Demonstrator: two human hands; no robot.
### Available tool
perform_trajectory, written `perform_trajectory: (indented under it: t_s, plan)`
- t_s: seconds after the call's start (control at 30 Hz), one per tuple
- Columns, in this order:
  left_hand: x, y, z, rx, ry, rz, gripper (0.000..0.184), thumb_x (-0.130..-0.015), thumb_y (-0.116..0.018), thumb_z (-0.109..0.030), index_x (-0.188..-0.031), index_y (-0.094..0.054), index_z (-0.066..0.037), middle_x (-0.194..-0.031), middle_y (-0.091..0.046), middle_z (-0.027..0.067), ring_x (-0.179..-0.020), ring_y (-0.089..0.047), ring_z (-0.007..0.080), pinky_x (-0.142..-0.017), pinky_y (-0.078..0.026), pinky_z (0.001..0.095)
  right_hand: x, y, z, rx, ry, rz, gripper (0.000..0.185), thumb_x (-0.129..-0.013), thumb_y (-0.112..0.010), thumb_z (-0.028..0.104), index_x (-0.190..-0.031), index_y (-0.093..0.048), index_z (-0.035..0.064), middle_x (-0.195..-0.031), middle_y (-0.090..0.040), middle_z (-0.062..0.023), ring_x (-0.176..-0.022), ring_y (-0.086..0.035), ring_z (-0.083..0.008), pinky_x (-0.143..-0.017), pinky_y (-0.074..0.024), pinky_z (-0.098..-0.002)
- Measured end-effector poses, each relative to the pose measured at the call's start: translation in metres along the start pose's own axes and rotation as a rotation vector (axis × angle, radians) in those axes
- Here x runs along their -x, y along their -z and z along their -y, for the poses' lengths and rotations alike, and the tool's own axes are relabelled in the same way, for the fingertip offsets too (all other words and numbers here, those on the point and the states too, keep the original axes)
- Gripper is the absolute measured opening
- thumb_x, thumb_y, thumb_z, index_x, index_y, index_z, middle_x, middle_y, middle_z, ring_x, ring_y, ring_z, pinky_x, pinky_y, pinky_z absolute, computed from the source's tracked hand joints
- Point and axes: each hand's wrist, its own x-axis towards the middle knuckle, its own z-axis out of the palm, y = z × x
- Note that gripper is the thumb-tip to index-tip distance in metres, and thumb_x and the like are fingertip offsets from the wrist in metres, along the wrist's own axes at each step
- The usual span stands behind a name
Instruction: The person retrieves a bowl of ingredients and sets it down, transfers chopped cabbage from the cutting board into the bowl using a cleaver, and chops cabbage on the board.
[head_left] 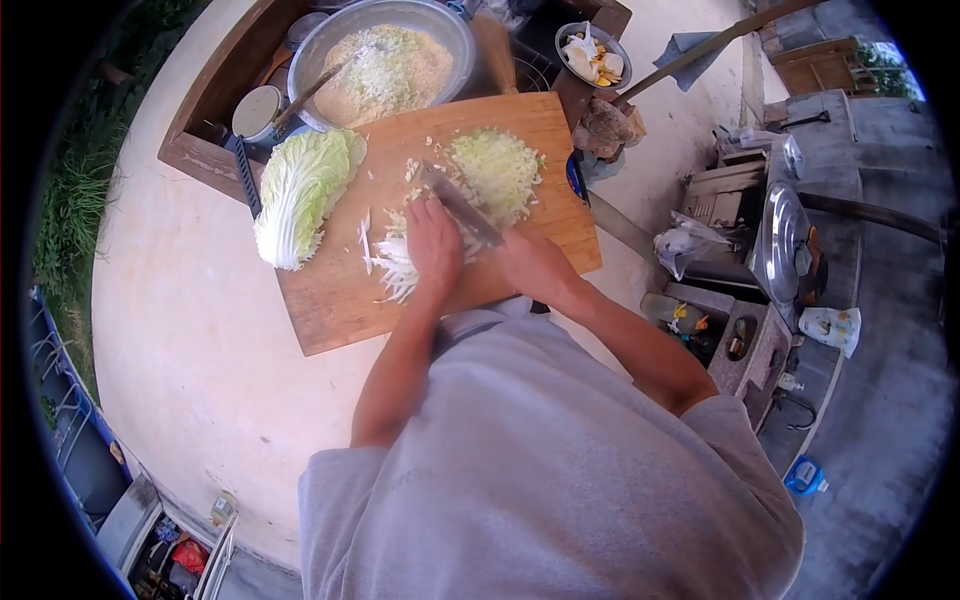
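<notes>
My right hand (527, 262) is wrapped round the handle of a cleaver (461, 205), whose wide blade points up and left over the wooden cutting board (350, 318). Beside the blade, my left hand (434, 240) presses down on cabbage strips (398, 268), its fingers bent and close to the steel. A pile of finely chopped cabbage (497, 172) lies to the right of the blade. At the board's left edge rests a large piece of napa cabbage (308, 196), white stem end toward me. Small cabbage bits are scattered between them.
Behind the board stands a big metal basin (455, 50) of crumbly filling with chopped greens and a stick in it. A lidded container (258, 112) is left of it, a small bowl of scraps (593, 57) right. A stove with a lidded wok (785, 240) stands farther right.
</notes>
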Motion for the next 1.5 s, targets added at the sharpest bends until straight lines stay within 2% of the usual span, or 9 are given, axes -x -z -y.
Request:
perform_trajectory:
  t_s: [0.3, 0.43, 0.53, 0.67, 0.7, 0.8, 1.0, 1.27, 1.5]
  plan:
    - [-0.001, -0.004, 0.002, -0.06, 0.036, 0.067, 0.014, -0.085, -0.052, -0.004, -0.098, -0.05, 0.0, -0.103, -0.053, 0.021, -0.099, -0.052, 0.039, -0.085, -0.045, 0.0471, -0.027, -0.065, -0.013, 0.028, 0.022, -0.134, 0.017, -0.092, -0.056, 0.014, -0.093, -0.054, -0.0021, -0.07, -0.065, -0.0251, -0.069, -0.065, -0.0482, -0.06, -0.0516, -0.0561]
    - [-0.006, 0.006, 0.009, 0.04, -0.105, 0.074, 0.008, -0.091, -0.052, -0.005, -0.096, -0.055, 0.001, -0.096, -0.054, 0.0206, -0.095, -0.052, 0.0393, -0.084, -0.043, 0.0471, -0.023, -0.049, -0.014, -0.048, 0.012, -0.174, 0.018, -0.094, -0.056, 0.017, -0.096, -0.053, -0.0002, -0.071, -0.065, -0.0264, -0.071, -0.064, -0.0485, -0.063, -0.0504, -0.0581]
    - [-0.016, 0.037, 0.008, 0.006, -0.035, 0.248, 0.008, -0.086, -0.053, -0.005, -0.092, -0.056, -0.002, -0.099, -0.059, 0.0192, -0.096, -0.055, 0.0387, -0.086, -0.044, 0.0489, -0.002, -0.031, -0.009, -0.051, -0.012, -0.15, 0.018, -0.095, -0.055, 0.019, -0.098, -0.053, 0.0013, -0.073, -0.065, -0.0263, -0.072, -0.063, -0.0487, -0.065, -0.049, -0.0593]
    - [-0.017, 0.04, 0.024, 0.147, -0.166, 0.026, 0.01, -0.087, -0.055, -0.006, -0.095, -0.061, -0.004, -0.097, -0.061, 0.0169, -0.092, -0.056, 0.0379, -0.082, -0.045, 0.0475, 0.013, -0.005, 0.003, -0.037, 0.009, -0.09, 0.018, -0.094, -0.055, 0.019, -0.097, -0.053, 0.0015, -0.074, -0.065, -0.0253, -0.073, -0.063, -0.0487, -0.066, -0.0482, -0.0595]
    - [-0.012, 0.037, 0.03, 0.155, -0.1, 0.141, 0.01, -0.095, -0.059, -0.011, -0.099, -0.06, -0.002, -0.101, -0.062, 0.0159, -0.095, -0.057, 0.0374, -0.085, -0.046, 0.0469, 0.015, -0.004, 0.006, -0.021, 0.008, -0.063, 0.018, -0.094, -0.054, 0.019, -0.097, -0.053, 0.0012, -0.075, -0.065, -0.025, -0.073, -0.063, -0.0486, -0.066, -0.0481, -0.0593]
    - [0.001, 0.028, 0.035, 0.092, -0.157, 0.101, 0.01, -0.095, -0.058, -0.01, -0.102, -0.059, -0.003, -0.103, -0.061, 0.0148, -0.094, -0.057, 0.0359, -0.084, -0.047, 0.0456, 0.02, -0.002, 0.012, 0.031, -0.008, 0.037, 0.017, -0.093, -0.054, 0.017, -0.096, -0.053, -0.0006, -0.075, -0.066, -0.0251, -0.074, -0.064, -0.0482, -0.067, -0.0491, -0.0587]
    - [0.005, 0.031, 0.026, -0.011, -0.18, 0.036, 0.01, -0.091, -0.061, -0.008, -0.1, -0.059, -0.005, -0.099, -0.061, 0.0123, -0.096, -0.057, 0.0318, -0.084, -0.046, 0.042, 0.015, -0.011, 0.018, 0.072, -0.03, 0.067, 0.016, -0.091, -0.055, 0.012, -0.094, -0.053, -0.0032, -0.073, -0.065, -0.0268, -0.076, -0.066, -0.0465, -0.067, -0.0511, -0.0575]
    - [0.007, 0.026, 0.034, 0.088, -0.15, 0.066, 0.007, -0.088, -0.062, -0.004, -0.095, -0.059, -0.004, -0.093, -0.06, 0.0131, -0.09, -0.057, 0.0329, -0.08, -0.047, 0.0421, -0.02, -0.067, -0.005, 0.109, 0.057, -0.077, 0.015, -0.093, -0.055, 0.014, -0.094, -0.052, -0.0009, -0.068, -0.065, -0.0236, -0.065, -0.064, -0.0466, -0.06, -0.0508, -0.056]
    - [0.005, 0.024, 0.032, 0.129, -0.131, -0.01, 0.01, -0.088, -0.062, -0.002, -0.097, -0.056, -0.002, -0.097, -0.057, 0.0167, -0.092, -0.055, 0.0349, -0.081, -0.048, 0.0426, 0.007, -0.022, 0.018, 0.009, 0.001, -0.078, 0.019, -0.096, -0.056, 0.019, -0.096, -0.052, 0.0008, -0.076, -0.065, -0.0254, -0.074, -0.063, -0.0477, -0.066, -0.0486, -0.0582]
